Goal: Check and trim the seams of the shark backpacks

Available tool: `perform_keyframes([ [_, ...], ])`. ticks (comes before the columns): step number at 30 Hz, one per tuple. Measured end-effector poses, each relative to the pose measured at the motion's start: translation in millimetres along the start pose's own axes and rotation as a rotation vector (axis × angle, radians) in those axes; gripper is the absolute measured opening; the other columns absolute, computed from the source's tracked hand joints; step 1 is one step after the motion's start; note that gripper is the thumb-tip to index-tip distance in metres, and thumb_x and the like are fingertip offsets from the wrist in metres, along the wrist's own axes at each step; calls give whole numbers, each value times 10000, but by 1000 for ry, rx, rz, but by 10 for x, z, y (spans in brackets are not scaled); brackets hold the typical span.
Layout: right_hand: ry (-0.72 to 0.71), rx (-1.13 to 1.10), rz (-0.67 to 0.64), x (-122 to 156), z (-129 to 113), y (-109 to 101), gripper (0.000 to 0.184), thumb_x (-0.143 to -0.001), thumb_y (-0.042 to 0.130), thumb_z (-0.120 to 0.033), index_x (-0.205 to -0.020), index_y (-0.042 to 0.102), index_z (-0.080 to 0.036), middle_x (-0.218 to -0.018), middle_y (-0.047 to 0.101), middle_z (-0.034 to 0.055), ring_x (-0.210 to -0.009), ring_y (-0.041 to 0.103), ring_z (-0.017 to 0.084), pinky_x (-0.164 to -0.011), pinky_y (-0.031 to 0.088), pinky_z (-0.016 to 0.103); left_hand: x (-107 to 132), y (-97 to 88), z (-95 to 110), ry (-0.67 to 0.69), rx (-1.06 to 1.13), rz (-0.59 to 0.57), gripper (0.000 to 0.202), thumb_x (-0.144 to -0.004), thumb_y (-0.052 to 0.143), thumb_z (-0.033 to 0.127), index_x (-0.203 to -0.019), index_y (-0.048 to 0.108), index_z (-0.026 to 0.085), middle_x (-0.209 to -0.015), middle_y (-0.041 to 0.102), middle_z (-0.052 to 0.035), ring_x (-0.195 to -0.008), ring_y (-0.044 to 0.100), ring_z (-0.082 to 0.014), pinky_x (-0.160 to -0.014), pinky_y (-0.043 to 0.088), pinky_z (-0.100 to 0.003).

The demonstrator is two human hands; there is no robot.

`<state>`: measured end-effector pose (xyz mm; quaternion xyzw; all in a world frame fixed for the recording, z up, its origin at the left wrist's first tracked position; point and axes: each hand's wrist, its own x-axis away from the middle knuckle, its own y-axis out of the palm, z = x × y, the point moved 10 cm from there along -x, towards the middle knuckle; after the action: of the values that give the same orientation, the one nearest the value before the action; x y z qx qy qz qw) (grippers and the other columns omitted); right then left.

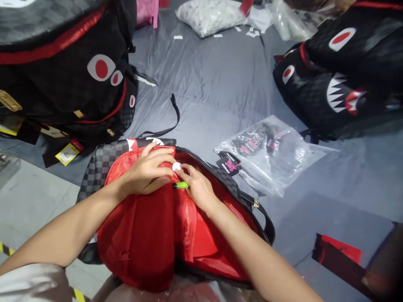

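Observation:
An unzipped backpack (85, 176) with dark checks lies in front of me, its red lining (151, 235) folded outward. Over the upper part of that lining rests my left hand (149, 170), palm down with the fingers apart. My right hand (197, 184) reaches into the opening, holding a small lime-green stick with a black end (181, 185); it looks like a lighter, but its kind is not certain. A small white label (176, 166) sits at the fingertips, between the two hands. The right thumb and fingertips are partly hidden.
Dark backpacks with red-and-white eyes stand at the left (63, 84) and right (333, 84). A clear plastic bag (277, 155) with tags lies beyond the open backpack. A filled clear bag (210, 16) is at the back of the grey-covered table (214, 79). A dark red packet (340, 260) lies right.

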<state>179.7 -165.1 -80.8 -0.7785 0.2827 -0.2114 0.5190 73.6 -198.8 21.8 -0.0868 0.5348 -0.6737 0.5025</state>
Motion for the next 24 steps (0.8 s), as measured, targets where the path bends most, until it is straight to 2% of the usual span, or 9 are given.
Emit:
perform_keyframes([
  [5, -10, -13, -29, 63, -12, 19, 567, -860, 521, -29, -1394, 583, -210, -1486, 504, 127, -1206, 591, 283, -927, 564, 393, 11, 42, -53, -19, 24, -22, 209, -962, 497, 304, -1015, 690, 246, -1216, 652, -67, -1299, 521, -258, -1200, 171, -573],
  [14, -13, -48, 52, 92, -12, 2, 563, -877, 486, -26, -1380, 594, -255, -1471, 524, 105, -1246, 571, 284, -947, 564, 419, 103, 122, -123, 7, 61, 6, 255, -973, 475, 343, -1051, 690, 231, -1274, 637, -82, -1341, 492, -295, -1203, 132, -636],
  [24, 22, -118, 111, 132, 6, -19, 563, -890, 502, -44, -1403, 555, -273, -1493, 501, 95, -1287, 542, 276, -993, 539, 430, 91, 117, -140, 28, 64, 39, 254, -972, 486, 356, -1052, 693, 234, -1225, 667, -76, -1319, 524, -281, -1211, 165, -619],
])
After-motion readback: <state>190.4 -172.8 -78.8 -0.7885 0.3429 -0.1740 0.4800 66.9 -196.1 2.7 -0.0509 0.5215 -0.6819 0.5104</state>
